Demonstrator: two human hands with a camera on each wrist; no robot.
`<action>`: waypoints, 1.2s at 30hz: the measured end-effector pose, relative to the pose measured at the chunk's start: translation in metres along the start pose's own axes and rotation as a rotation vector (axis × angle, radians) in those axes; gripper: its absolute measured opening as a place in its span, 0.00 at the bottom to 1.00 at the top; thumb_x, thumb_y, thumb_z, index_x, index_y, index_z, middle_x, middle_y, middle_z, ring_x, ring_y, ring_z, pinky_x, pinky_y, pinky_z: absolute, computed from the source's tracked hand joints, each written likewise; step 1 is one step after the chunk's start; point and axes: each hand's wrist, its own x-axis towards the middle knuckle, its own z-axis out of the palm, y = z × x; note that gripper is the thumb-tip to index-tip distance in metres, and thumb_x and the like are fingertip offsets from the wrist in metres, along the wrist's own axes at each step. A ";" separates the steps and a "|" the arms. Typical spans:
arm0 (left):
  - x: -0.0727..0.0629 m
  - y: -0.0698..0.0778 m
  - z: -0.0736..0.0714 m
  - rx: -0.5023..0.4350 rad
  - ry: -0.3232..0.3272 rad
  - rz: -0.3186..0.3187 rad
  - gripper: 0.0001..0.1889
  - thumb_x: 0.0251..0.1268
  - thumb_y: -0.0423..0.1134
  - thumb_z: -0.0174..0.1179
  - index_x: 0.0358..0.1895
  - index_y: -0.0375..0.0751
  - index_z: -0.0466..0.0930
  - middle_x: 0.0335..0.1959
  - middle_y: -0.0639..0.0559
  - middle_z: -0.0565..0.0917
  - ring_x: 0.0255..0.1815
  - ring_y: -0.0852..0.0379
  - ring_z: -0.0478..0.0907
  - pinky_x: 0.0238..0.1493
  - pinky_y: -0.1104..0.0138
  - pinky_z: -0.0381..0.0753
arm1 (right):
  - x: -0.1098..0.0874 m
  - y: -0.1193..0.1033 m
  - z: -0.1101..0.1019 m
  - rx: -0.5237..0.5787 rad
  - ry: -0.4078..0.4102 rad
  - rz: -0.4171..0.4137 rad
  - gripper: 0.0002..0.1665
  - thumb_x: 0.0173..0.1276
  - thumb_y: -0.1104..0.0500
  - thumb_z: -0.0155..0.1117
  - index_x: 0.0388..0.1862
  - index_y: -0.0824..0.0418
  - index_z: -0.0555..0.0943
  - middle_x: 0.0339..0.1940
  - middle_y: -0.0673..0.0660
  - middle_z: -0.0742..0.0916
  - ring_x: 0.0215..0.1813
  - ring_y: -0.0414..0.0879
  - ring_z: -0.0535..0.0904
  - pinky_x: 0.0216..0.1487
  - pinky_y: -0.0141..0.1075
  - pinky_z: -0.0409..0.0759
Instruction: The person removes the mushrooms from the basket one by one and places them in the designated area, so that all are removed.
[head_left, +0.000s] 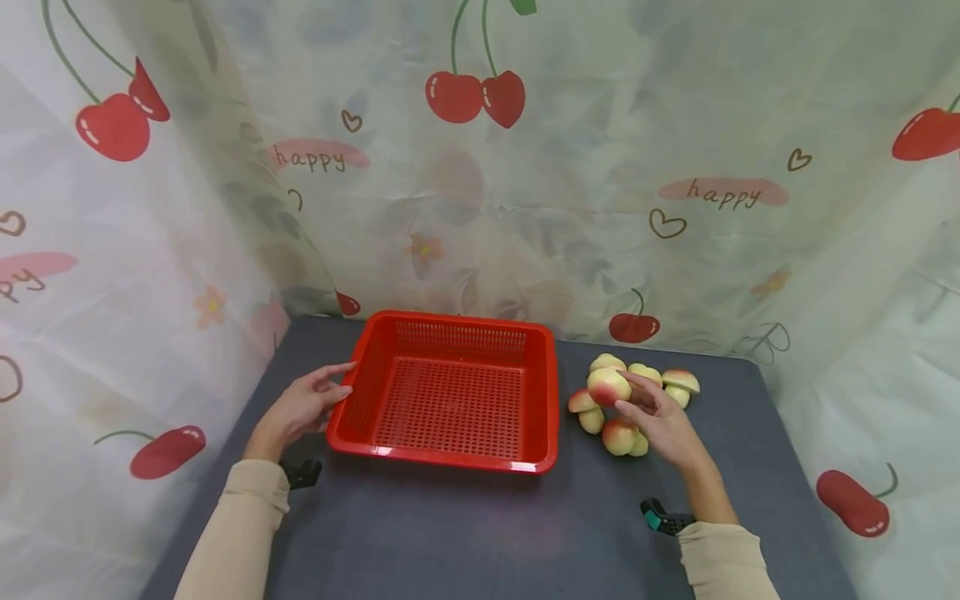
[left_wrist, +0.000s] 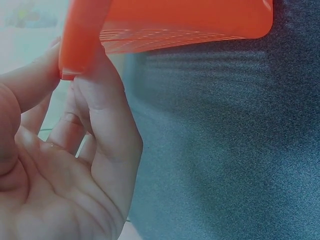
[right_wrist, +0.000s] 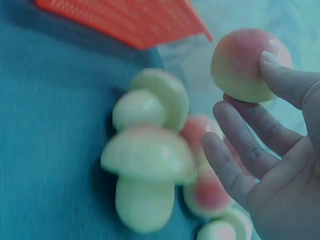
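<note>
My left hand (head_left: 303,408) pinches the left rim of a red plastic basket (head_left: 543,392) between thumb and fingers; the rim (left_wrist: 85,40) shows close up in the left wrist view. My right hand (head_left: 660,421) holds a toy mushroom (head_left: 609,387) by its red-and-yellow cap, thumb on one side and fingers on the other. Its stem is hidden in both views. Below and around that hand several more toy mushrooms lie in a loose cluster, among them a red-capped mushroom (head_left: 585,410) nearest the basket and another mushroom (right_wrist: 147,175) lying on its side.
The basket, with its slotted floor bare, sits toward the back of a dark grey table (head_left: 450,533). A cherry-printed curtain (head_left: 570,208) hangs behind the table and along both sides. One mushroom (head_left: 681,385) lies at the right of the cluster.
</note>
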 end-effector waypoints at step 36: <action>0.001 0.000 0.001 0.018 -0.006 -0.010 0.35 0.72 0.54 0.61 0.79 0.63 0.60 0.62 0.40 0.79 0.46 0.49 0.84 0.43 0.59 0.88 | -0.040 0.091 -0.029 -0.056 0.136 0.299 0.41 0.76 0.44 0.61 0.80 0.57 0.59 0.58 0.69 0.85 0.43 0.33 0.85 0.43 0.31 0.85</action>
